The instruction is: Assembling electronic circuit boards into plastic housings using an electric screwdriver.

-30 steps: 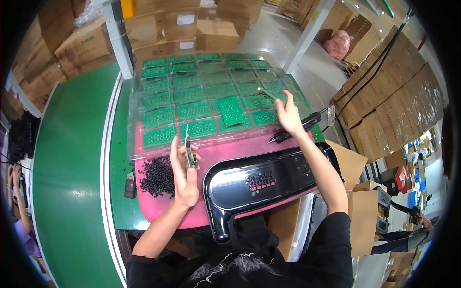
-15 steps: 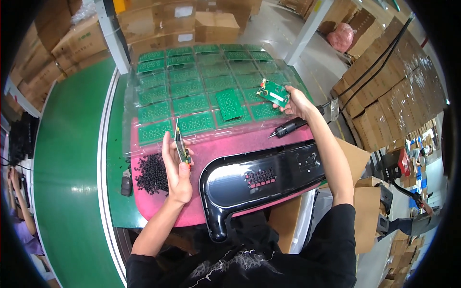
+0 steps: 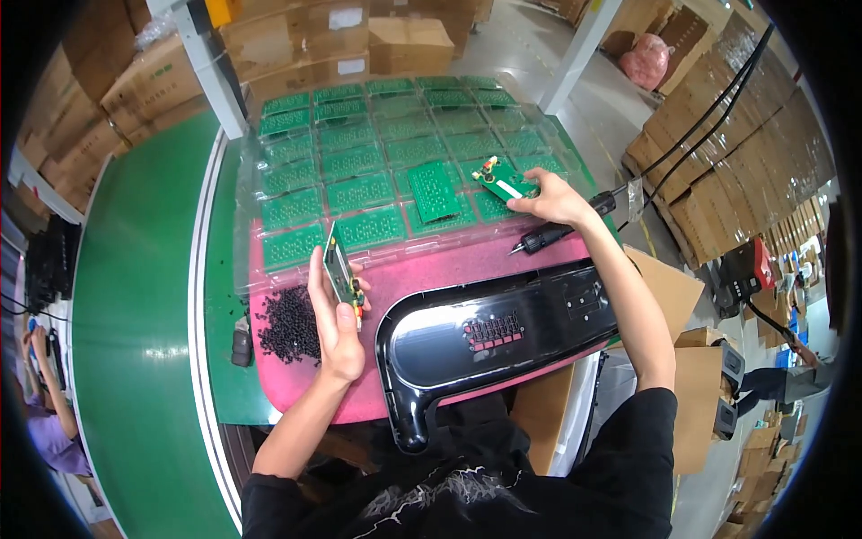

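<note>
In my left hand a circuit board is held nearly edge-on, over the pink mat. My right hand grips another green circuit board by its right end, above the clear tray; small red, white and yellow parts sit at the board's left end. Green boards fill the tray's pockets, and one loose board lies tilted on top of them. A glossy black plastic housing rests on the mat in front of me, with a row of small slots in its middle.
Left of my left hand is a heap of small black parts. A black electric screwdriver lies beneath my right forearm. The green belt runs along the left. Cardboard boxes are stacked behind the table. At far left, another person's arm shows.
My right hand has turned its board and moved it slightly lower and to the left over the tray. The left hand keeps its board at almost the same spot.
</note>
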`<state>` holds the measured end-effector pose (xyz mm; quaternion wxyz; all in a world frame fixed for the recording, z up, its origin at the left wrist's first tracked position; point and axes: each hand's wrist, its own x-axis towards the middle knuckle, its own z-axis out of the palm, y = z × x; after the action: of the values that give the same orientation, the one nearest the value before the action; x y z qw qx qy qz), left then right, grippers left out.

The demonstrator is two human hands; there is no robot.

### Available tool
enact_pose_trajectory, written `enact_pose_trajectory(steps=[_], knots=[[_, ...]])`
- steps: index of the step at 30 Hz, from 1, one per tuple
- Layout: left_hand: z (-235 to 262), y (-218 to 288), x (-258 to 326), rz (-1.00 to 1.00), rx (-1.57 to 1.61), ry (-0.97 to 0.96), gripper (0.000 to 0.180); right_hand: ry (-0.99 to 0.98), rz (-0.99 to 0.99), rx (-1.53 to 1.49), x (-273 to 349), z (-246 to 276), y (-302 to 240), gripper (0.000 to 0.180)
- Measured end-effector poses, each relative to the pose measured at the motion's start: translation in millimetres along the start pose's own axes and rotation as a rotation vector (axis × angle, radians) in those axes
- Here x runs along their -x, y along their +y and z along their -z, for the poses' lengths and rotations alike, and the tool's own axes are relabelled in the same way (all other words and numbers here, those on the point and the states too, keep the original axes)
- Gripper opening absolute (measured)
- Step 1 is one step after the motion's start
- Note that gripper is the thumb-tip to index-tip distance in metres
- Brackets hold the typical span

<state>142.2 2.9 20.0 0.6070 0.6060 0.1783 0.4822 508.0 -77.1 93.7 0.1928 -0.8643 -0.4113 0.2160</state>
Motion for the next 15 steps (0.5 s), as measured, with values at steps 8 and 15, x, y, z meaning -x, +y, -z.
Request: enact_pose_trajectory(steps=[8,15], knots=[[2,0,0,0.006,-0.002,0.002,0.087,0.002,-0.01,0.312,13,-8,-26,0.083],[4,1,-2,0.014,0.015,-0.017,0.088,0.334,0.181,0.515,26,-26,-62,0.089]])
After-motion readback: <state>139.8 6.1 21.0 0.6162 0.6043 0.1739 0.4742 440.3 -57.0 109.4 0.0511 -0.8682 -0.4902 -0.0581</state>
